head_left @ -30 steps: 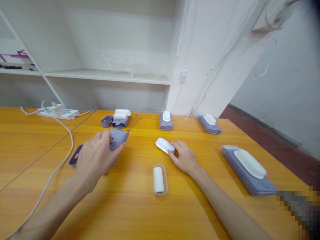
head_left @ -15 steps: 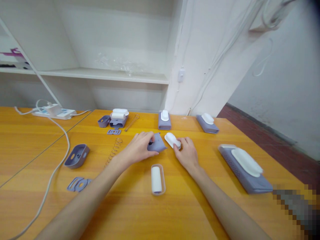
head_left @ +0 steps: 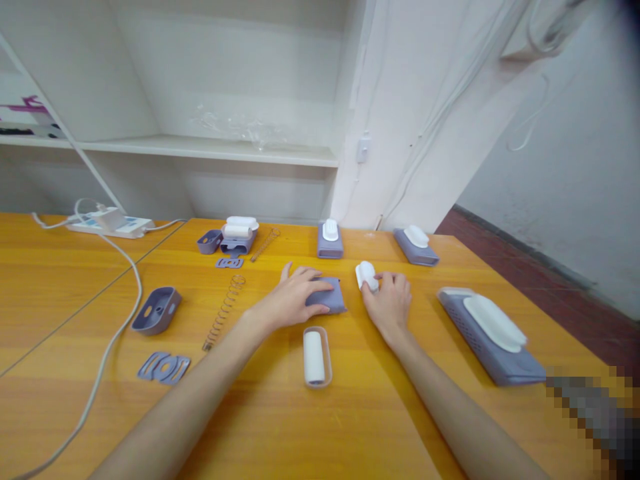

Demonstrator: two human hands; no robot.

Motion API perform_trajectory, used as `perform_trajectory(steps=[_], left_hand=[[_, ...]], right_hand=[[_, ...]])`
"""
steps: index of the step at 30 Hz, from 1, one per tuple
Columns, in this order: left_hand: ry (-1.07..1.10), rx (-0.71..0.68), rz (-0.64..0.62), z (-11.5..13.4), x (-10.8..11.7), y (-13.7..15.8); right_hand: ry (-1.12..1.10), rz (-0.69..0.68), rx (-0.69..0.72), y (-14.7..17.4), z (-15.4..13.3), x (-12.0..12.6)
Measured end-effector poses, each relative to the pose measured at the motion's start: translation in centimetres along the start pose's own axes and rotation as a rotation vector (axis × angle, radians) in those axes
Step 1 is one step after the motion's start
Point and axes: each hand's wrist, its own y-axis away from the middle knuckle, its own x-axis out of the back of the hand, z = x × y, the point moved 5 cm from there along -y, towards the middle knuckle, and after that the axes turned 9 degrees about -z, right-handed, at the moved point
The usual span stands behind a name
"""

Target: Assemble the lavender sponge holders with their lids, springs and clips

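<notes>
My left hand [head_left: 295, 297] is spread across a lavender housing [head_left: 334, 300], the index finger and thumb lying on it; whether they truly grip or merely rest there, I cannot tell. My right hand [head_left: 389, 303] has a white oval piece [head_left: 366, 272] pinched by its near end, just beside the housing but not touching it. The housing lies about flat on the worktop [head_left: 380, 420], under my left fingers. I take the step in hand to be setting these two pieces side by side; the next move, as I judge it, calls for the left fingers to steady the housing and the right to keep the white piece clear of its edge.

Nearest me sits a clear tray [head_left: 328, 353] with a white roll [head_left: 313, 359] inside. Leftward lie a spring [head_left: 226, 310], an open lavender cup [head_left: 159, 312] and a flat cut-out plate [head_left: 164, 368] (partly close to my forearm). Farther right rests a large lavender box [head_left: 475, 340], topped with white.
</notes>
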Motion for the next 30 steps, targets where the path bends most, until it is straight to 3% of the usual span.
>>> perform_trajectory(steps=[4,9,16,18,25,30], left_hand=[[-0.081,0.043,0.086,0.0,-0.7,0.8],[-0.143,0.112,0.235,-0.4,-1.5,1.7],[-0.155,0.136,0.233,-0.7,-1.9,1.7],[-0.163,0.136,0.228,-0.7,-1.9,1.7],[-0.160,0.133,0.232,-0.9,-1.8,1.7],[-0.175,0.131,0.200,-1.1,-2.0,1.7]], right_hand=[[-0.091,0.028,0.094,0.4,-1.4,0.9],[-0.301,-0.028,0.482,2.5,-4.7,2.8],[-0.359,-0.264,1.059,7.4,-9.7,4.6],[-0.338,-0.295,1.164,8.5,-10.8,4.7],[-0.204,-0.345,1.142,9.0,-12.0,4.0],[-0.195,-0.498,1.033,8.3,-11.9,3.9]])
